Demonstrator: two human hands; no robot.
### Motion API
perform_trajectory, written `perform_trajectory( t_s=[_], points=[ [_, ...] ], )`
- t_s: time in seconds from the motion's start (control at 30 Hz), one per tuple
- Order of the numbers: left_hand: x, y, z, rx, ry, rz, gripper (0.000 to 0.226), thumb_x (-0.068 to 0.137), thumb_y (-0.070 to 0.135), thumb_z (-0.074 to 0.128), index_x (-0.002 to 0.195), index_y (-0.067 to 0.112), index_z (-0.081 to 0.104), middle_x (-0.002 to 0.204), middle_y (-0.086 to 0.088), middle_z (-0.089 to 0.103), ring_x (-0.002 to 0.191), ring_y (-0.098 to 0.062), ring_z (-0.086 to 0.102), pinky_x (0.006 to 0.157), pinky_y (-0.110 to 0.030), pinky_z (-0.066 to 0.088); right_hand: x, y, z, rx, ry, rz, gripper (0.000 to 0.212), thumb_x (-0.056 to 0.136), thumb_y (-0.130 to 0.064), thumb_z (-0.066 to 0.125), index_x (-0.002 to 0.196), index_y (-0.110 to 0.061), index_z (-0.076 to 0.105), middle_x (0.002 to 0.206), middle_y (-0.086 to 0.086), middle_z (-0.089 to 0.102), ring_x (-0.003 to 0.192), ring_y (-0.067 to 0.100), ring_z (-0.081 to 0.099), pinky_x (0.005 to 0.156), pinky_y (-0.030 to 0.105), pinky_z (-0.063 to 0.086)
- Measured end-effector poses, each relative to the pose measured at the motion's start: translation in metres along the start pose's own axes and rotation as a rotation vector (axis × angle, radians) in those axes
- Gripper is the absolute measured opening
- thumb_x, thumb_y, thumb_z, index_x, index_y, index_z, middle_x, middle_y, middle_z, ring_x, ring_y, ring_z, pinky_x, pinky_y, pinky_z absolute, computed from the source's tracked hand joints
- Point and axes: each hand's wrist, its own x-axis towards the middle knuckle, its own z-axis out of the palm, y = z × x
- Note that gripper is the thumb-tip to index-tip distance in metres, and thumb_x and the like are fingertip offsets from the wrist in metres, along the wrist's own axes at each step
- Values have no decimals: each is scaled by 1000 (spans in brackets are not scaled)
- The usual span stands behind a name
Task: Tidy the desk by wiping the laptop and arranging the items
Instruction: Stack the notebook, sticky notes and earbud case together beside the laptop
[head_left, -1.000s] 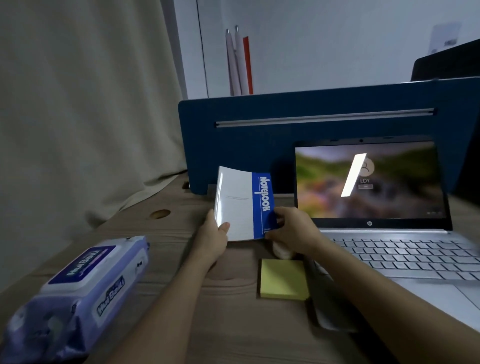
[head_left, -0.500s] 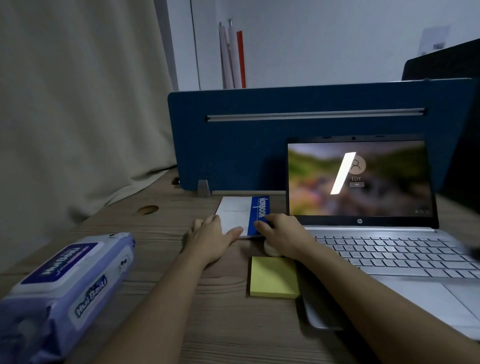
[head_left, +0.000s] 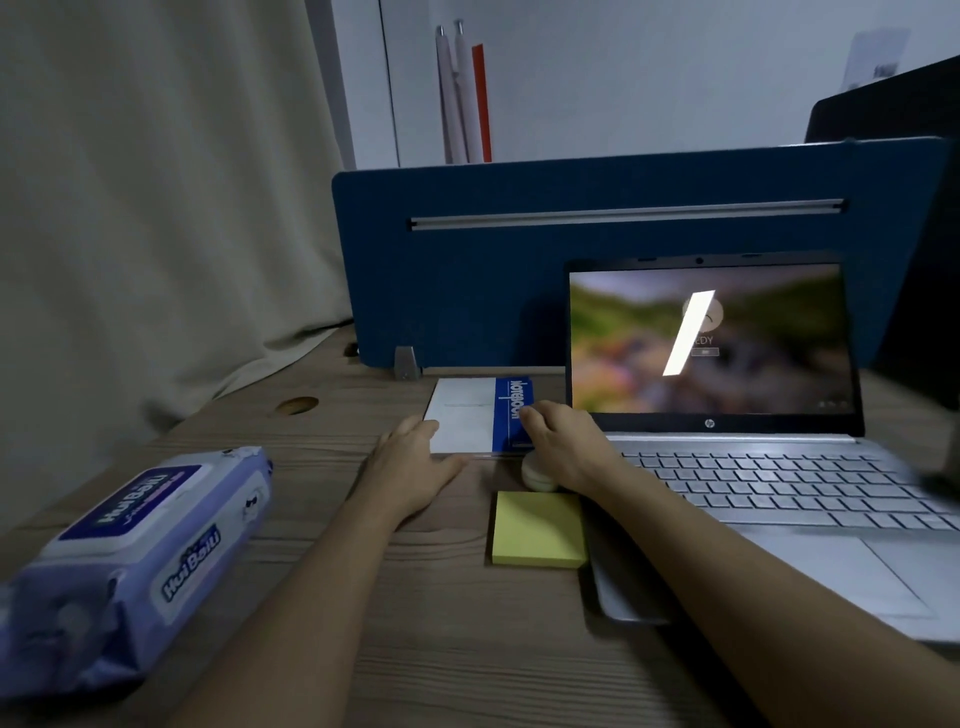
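Note:
A white notebook (head_left: 465, 415) with a blue band lies flat on the wooden desk, between the blue divider and my hands, just left of the open silver laptop (head_left: 753, 478). My left hand (head_left: 410, 467) rests flat at the notebook's near left corner, fingertips touching its edge. My right hand (head_left: 563, 447) lies with its fingers on the blue band at the notebook's right side. Neither hand is wrapped around anything. The laptop screen is lit with a login picture.
A yellow sticky-note pad (head_left: 537, 530) sits beside the laptop's left edge, with a small round white object (head_left: 537, 475) just behind it. A pack of wet wipes (head_left: 140, 561) lies at the near left. The blue divider (head_left: 467, 291) walls the back; a curtain hangs left.
The notebook was held upright in both hands a second ago. It has been lowered flat onto the desk by the divider, and my hands now only rest on it.

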Motion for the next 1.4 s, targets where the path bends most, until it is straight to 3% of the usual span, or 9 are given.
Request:
perform_trajectory(
  t_s=[0.13, 0.27, 0.33, 0.43, 0.63, 0.93, 1.2, 1.33, 1.4],
  points=[
    [-20, 2, -9, -80, -3, -9, 65, 84, 53, 61, 142, 29, 41, 152, 8, 32, 131, -17, 38, 101, -40, 41, -19, -1, -9, 60, 122, -30, 27, 101, -25, 40, 84, -12, 55, 84, 2, 57, 79, 21, 54, 62, 30, 38],
    [-52, 23, -20, -197, -18, 81, 51, 88, 47, 59, 136, 35, 47, 148, 10, 40, 129, -12, 40, 100, -34, 40, -48, 3, -20, -206, 108, -125, 24, 98, -26, 44, 105, -13, 63, 105, 5, 63, 98, 23, 54, 82, 40, 47],
    [-71, 37, -25, -301, -88, 93, 50, 86, 54, 58, 134, 40, 48, 143, 11, 46, 124, -9, 45, 96, -33, 43, -62, 2, -26, -256, 142, -169, 26, 96, -28, 46, 108, -14, 64, 108, 5, 65, 101, 26, 55, 84, 42, 47],
    [-96, 53, -31, -406, -249, 62, 69, 76, 67, 59, 139, 45, 40, 146, 9, 43, 129, -12, 44, 100, -38, 43, -83, 0, -36, -238, 177, -170, 26, 93, -26, 50, 110, -14, 66, 109, 7, 67, 102, 29, 56, 84, 41, 46],
    [-113, 70, -41, -216, -352, 49, 91, 68, 67, 70, 143, 54, 20, 152, -3, 32, 135, -26, 36, 106, -53, 39, -122, 1, -47, -228, 193, -130, 23, 92, -22, 53, 106, -12, 67, 111, 8, 69, 104, 32, 58, 86, 43, 47],
    [-102, 65, -39, -147, -402, 52, 100, 60, 72, 69, 143, 56, 15, 155, -1, 28, 138, -28, 31, 108, -56, 35, -121, 1, -44, -330, 129, -147, 28, 92, -27, 50, 115, -18, 63, 117, 6, 66, 106, 29, 55, 87, 40, 46],
    [-84, 53, -28, -255, -365, 87, 102, 51, 69, 77, 140, 54, 31, 145, 3, 40, 131, -18, 42, 107, -46, 40, -86, 11, -37, -428, 119, -183, 28, 94, -33, 42, 110, -22, 63, 111, 2, 66, 105, 27, 54, 86, 38, 41],
    [-79, 45, -33, -388, -394, 89, 82, 53, 59, 84, 125, 56, 44, 125, 22, 51, 110, 5, 50, 81, -17, 44, -78, 17, -36, -403, 120, -182, 29, 93, -34, 43, 112, -24, 63, 112, 1, 66, 104, 26, 54, 87, 39, 42],
    [-77, 38, -39, -429, -374, 52, 74, 60, 52, 84, 124, 53, 46, 119, 21, 53, 107, 1, 52, 77, -19, 45, -78, 20, -37, -387, 128, -176, 29, 92, -33, 46, 113, -24, 63, 111, 0, 67, 103, 27, 55, 86, 40, 43]
  ],
)
